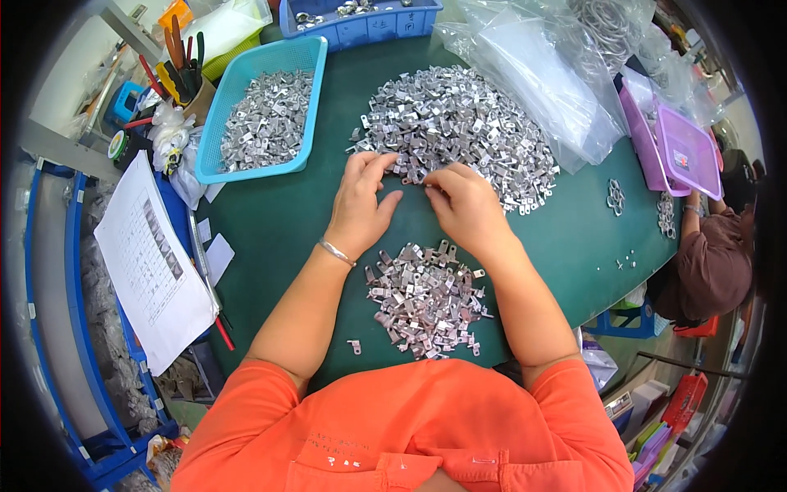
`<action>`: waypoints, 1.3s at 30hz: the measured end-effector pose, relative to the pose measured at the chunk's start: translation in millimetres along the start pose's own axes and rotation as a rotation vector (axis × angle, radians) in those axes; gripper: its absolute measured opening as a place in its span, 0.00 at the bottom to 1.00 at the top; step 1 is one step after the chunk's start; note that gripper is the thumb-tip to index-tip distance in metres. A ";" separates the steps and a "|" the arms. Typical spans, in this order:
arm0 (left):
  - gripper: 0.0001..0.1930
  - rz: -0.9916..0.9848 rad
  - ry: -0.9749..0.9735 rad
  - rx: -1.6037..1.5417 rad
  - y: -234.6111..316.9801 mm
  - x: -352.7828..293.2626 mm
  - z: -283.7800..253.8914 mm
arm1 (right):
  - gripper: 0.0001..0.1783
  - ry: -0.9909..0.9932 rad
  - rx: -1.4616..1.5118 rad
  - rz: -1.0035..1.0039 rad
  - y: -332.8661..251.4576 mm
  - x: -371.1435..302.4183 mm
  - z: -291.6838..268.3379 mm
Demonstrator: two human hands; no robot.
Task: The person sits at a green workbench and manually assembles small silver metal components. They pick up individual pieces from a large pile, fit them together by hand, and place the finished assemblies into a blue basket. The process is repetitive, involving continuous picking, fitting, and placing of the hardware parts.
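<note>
A large heap of small silvery metal clips (pixel 459 123) lies at the far middle of the green table. At its near edge, my left hand (pixel 361 201) has its fingers curved toward the clips, the thumb held apart, with nothing visible in its grasp. My right hand (pixel 471 207) is beside it, fingers bent and closed together at the heap's edge; whatever is between its fingertips is too small to make out. A smaller pile of similar clips (pixel 426 303) sits between my forearms. One loose clip (pixel 355 347) lies left of that pile.
A turquoise basket (pixel 318 102) of clips stands far left, with a blue bin (pixel 361 31) behind. Clear plastic bags (pixel 541 82) and a purple basket (pixel 693 156) are at right. Printed sheets (pixel 152 271) hang over the left edge. Another person (pixel 709 262) sits at far right.
</note>
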State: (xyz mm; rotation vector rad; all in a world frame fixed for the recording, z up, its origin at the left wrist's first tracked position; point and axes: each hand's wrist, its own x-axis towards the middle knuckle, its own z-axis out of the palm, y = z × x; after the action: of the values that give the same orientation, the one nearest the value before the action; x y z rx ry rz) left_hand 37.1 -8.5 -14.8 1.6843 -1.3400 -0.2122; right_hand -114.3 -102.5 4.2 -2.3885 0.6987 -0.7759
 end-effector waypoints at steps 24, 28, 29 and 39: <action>0.07 -0.043 -0.262 0.079 -7.5 -4.0 -7.6 | 0.08 -0.135 -0.170 0.015 -2.9 -16.6 12.4; 0.03 -0.378 -0.279 -0.306 -10.7 -3.3 -4.2 | 0.09 -0.093 -0.178 -0.134 2.7 -17.7 14.2; 0.02 -0.380 -0.316 -0.245 -7.0 -1.7 -6.7 | 0.09 -0.110 -0.153 -0.159 4.7 -17.3 14.4; 0.11 -0.220 -0.448 -0.259 -8.5 -2.2 -13.5 | 0.15 -0.062 0.139 0.138 -6.9 -14.4 5.7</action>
State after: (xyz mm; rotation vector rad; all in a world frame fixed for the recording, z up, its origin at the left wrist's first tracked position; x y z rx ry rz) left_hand 50.5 0.4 -14.7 1.6138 -1.3692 -0.8966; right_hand -118.6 -86.8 -0.9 -2.2039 0.7506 -0.6678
